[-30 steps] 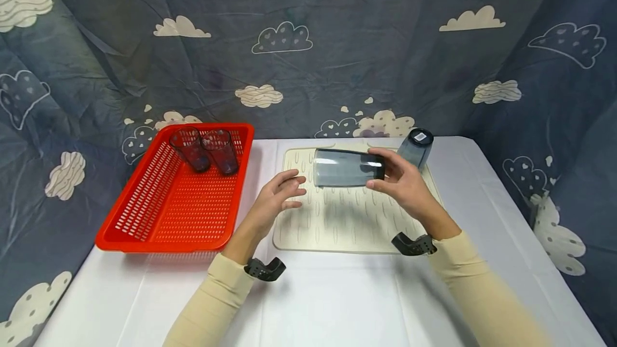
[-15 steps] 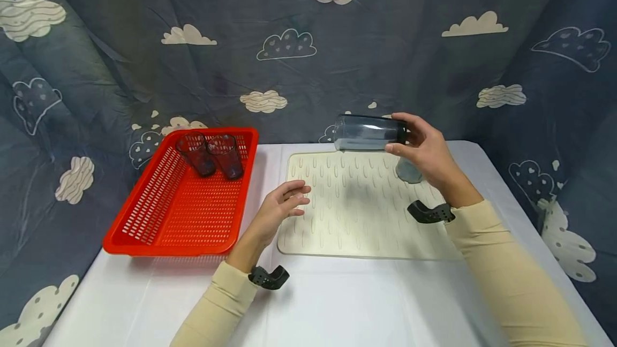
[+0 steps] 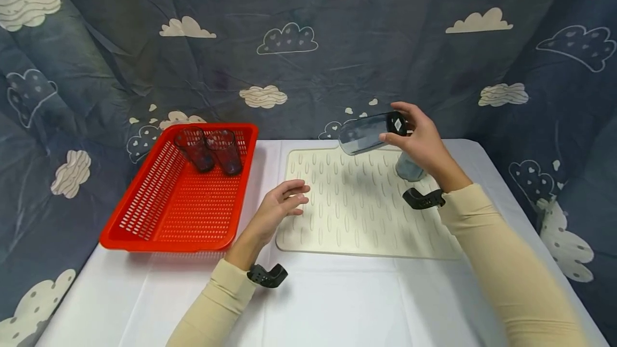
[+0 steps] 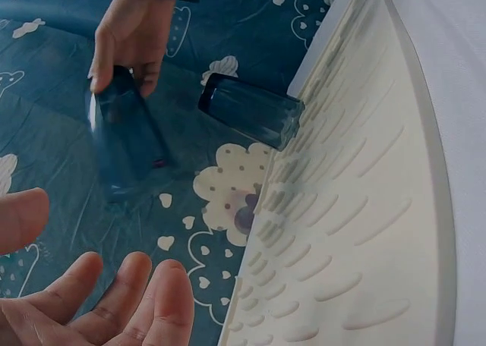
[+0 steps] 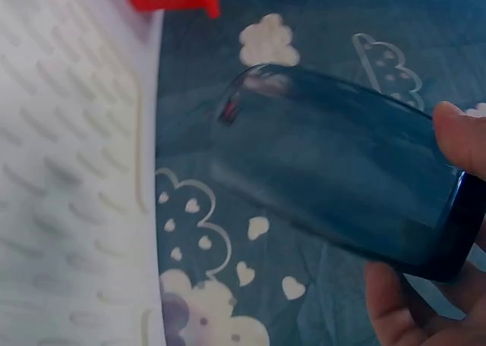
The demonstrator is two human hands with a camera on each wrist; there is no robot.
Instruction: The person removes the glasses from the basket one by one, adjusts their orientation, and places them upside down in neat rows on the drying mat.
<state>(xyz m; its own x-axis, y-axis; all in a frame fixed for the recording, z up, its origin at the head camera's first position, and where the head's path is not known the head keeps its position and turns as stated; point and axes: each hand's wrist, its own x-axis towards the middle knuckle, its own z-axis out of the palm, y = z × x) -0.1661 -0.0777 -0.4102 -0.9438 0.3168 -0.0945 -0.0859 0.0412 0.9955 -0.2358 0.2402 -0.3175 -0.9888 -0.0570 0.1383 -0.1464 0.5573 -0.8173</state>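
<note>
My right hand grips a blue-tinted drinking glass by its thick base, thumb on one side and fingers on the other. The glass is tilted, its mouth pointing left and a little down, above the back of the cream ribbed mat. Behind that hand a second glass stands mouth down on the mat, its upper part hidden in the head view; the left wrist view shows this glass whole. My left hand hovers by the mat's left edge, fingers relaxed, holding nothing.
On the left stands a red perforated plastic basket, with two tinted glasses leaning in its back end. A white cloth covers the table, and a dark cloud-patterned curtain rises behind it.
My right hand has lifted the glass up and to the right, away from the left hand, then tipped its mouth downward. The left hand has barely moved.
</note>
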